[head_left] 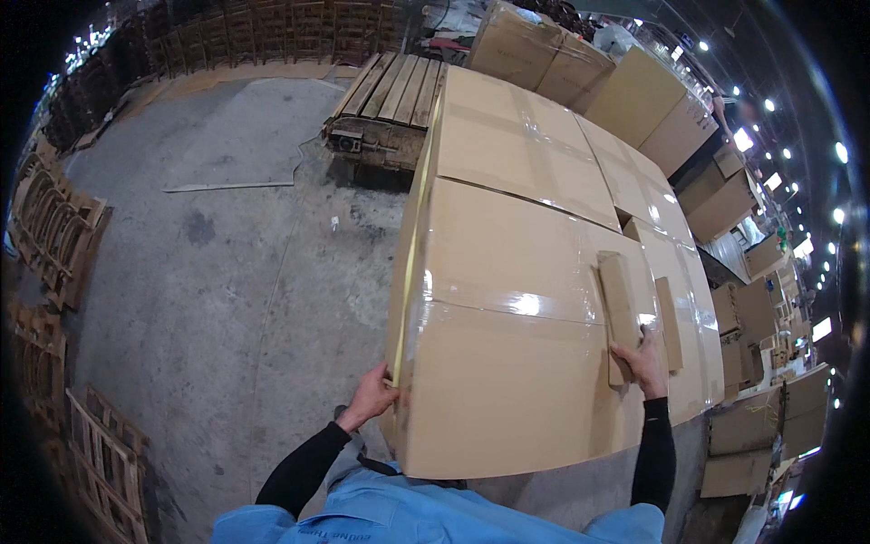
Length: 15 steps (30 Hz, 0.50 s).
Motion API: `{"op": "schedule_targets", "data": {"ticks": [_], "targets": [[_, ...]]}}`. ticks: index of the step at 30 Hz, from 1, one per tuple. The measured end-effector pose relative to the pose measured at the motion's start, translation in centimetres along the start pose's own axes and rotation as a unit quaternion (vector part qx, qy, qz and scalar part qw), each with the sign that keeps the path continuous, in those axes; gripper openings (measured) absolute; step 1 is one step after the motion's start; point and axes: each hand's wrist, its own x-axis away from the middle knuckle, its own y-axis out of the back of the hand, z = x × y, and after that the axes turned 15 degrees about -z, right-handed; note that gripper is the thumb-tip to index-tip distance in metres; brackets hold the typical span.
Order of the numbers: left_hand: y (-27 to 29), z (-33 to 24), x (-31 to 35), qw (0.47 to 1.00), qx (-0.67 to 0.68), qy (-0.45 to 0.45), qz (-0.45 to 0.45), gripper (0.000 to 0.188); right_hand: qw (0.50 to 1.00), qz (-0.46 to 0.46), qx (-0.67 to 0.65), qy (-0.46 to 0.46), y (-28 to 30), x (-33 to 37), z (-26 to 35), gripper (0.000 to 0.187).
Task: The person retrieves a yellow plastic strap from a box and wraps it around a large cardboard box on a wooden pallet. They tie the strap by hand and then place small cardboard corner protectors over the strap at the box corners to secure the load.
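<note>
Large taped cardboard boxes [517, 245] stand side by side in front of me, clear tape shining on their tops. Down their left side runs a yellow strap [412, 263]. My left hand [370, 397] is closed at the strap's near end, its fingertips against the box side. On the right part of the tops, my right hand [645, 364] grips the near end of a long folded cardboard piece [618, 299], thumb over its edge. A second narrow cardboard piece [669, 322] stands just to the right of that hand.
A slatted roller conveyor [394, 91] sits beyond the boxes' far left corner. Wooden pallets [109, 453] and stacked wooden frames [59, 222] line the left side. More cartons [652, 104] stand at the far right. Concrete floor [245, 272] spreads to my left.
</note>
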Motion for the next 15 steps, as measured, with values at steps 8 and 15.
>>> {"op": "schedule_targets", "data": {"ticks": [8, 15], "targets": [[-0.7, 0.8, -0.1, 0.997, -0.040, -0.070, -0.014, 0.048, 0.965, -0.237, 0.007, 0.109, -1.5, 11.5, 11.1, 0.075], [-1.7, 2.9, -1.1, 0.977, 0.198, 0.031, 0.073, 0.048, 0.792, -0.514, -0.228, -0.238, -4.1, 27.2, 3.8, 0.048]]}}
